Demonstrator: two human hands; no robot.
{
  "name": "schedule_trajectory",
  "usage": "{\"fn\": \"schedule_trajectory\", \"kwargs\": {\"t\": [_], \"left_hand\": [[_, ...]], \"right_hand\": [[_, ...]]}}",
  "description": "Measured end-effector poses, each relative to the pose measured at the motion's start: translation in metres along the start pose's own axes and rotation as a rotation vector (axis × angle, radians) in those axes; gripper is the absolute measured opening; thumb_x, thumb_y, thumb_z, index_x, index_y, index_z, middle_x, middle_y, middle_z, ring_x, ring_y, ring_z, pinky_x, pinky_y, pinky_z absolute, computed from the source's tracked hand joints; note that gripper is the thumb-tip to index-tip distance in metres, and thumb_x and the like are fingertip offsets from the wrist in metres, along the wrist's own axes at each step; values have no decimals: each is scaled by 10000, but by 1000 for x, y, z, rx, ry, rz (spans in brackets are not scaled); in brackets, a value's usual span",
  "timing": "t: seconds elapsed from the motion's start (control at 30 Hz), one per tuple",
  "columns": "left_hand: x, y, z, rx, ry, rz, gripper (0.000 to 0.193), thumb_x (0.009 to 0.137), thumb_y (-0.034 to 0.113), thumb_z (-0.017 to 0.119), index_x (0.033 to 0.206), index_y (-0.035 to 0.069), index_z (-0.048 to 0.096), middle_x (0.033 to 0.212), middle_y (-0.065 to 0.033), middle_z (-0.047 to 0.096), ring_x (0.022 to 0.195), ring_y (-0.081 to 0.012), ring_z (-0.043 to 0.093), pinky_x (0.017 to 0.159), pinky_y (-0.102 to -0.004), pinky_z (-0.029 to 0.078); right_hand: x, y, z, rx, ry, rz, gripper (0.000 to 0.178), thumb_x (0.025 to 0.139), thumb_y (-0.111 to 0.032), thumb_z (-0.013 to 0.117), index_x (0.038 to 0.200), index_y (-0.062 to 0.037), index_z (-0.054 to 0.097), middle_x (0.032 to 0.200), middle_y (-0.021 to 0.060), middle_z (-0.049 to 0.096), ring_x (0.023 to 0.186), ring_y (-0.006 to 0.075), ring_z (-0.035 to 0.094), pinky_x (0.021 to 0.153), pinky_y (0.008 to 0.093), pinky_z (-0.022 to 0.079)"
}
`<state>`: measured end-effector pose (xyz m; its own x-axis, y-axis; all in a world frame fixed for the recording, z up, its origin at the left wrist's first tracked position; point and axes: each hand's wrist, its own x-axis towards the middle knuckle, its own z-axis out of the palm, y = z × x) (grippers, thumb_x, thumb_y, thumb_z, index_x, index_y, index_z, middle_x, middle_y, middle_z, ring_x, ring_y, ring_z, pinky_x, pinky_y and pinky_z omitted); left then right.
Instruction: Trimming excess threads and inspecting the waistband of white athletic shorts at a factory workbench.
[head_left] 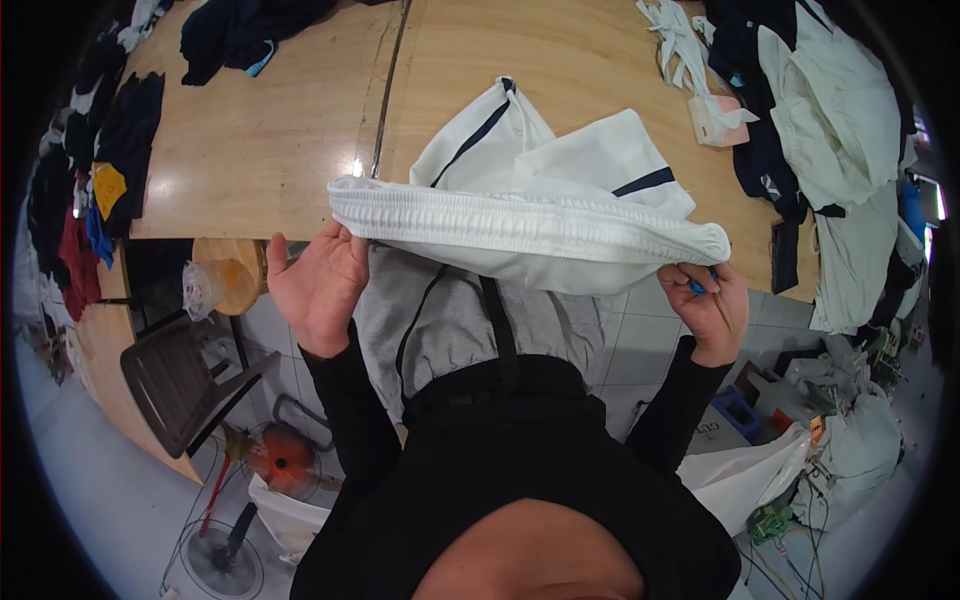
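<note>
White trousers (560, 225) with a gathered elastic waistband and navy stripes lie across the table's near edge, legs pointing away from me. The waistband runs sideways between my hands. My left hand (322, 285) is palm up at its left end, thumb stretched away and fingertips touching the lower edge of the band; these fingertips are partly hidden. At the other end my right hand (708, 305) has its fingers closed on the band. A small blue tool (698, 286) is tucked in that same hand, mostly covered, so its kind cannot be made out.
The wooden table (280, 130) carries dark garments (235, 40) at the far left. White garments (835, 110), white strips (682, 45) and a small pink-and-white box (718, 120) lie on the right. A brown chair (170, 385), stool (225, 275) and fan (285, 460) stand lower left.
</note>
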<state>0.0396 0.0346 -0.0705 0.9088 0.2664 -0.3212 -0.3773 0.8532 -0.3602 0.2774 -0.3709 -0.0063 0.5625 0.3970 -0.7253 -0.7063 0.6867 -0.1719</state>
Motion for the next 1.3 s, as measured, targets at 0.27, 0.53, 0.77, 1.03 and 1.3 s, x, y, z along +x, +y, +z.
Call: {"fn": "schedule_trajectory", "kwargs": {"t": [0.27, 0.53, 0.77, 1.03, 1.3], "left_hand": [[2, 5, -2, 153, -17, 24, 929, 815, 151, 722, 1553, -171, 258, 1608, -310, 388, 1532, -414, 381, 1315, -512, 291], [1, 16, -11, 276, -51, -45, 789, 828, 33, 665, 1524, -167, 354, 1550, -305, 479, 1498, -410, 447, 1288, -545, 356], [13, 17, -11, 445, -50, -177, 548, 901, 39, 610, 1416, -128, 526, 1426, -242, 624, 1379, -343, 575, 1232, -533, 419], [20, 1, -24, 562, 7, -102, 483, 984, 119, 634, 1427, -59, 554, 1479, -212, 615, 1381, -322, 589, 1208, -514, 440], [30, -58, -18, 1378, 177, 389, 379, 990, 77, 681, 1326, -97, 657, 1262, -141, 735, 1144, -219, 709, 997, -340, 543]], "right_hand": [[-2, 6, 4, 46, 4, -15, 216, 1100, -143, 412, 1134, -19, 586, 858, 10, 587, 519, 76, 345, 717, 331, 360], [2, 3, -5, 68, -99, -19, 168, 1102, -129, 460, 1132, -21, 585, 862, 10, 586, 522, 90, 354, 721, 334, 381], [2, 4, -2, -25, -257, -55, 242, 1119, -116, 502, 1270, 13, 642, 939, 29, 615, 561, 99, 398, 739, 328, 430], [3, 5, -1, -77, -203, -135, 334, 1106, -98, 491, 1388, 35, 611, 856, -8, 524, 537, 69, 335, 734, 314, 390], [-17, 33, 26, -867, -126, -612, 485, 984, -145, 713, 1434, -16, 587, 876, -3, 625, 581, 66, 439, 681, 292, 472]]}}
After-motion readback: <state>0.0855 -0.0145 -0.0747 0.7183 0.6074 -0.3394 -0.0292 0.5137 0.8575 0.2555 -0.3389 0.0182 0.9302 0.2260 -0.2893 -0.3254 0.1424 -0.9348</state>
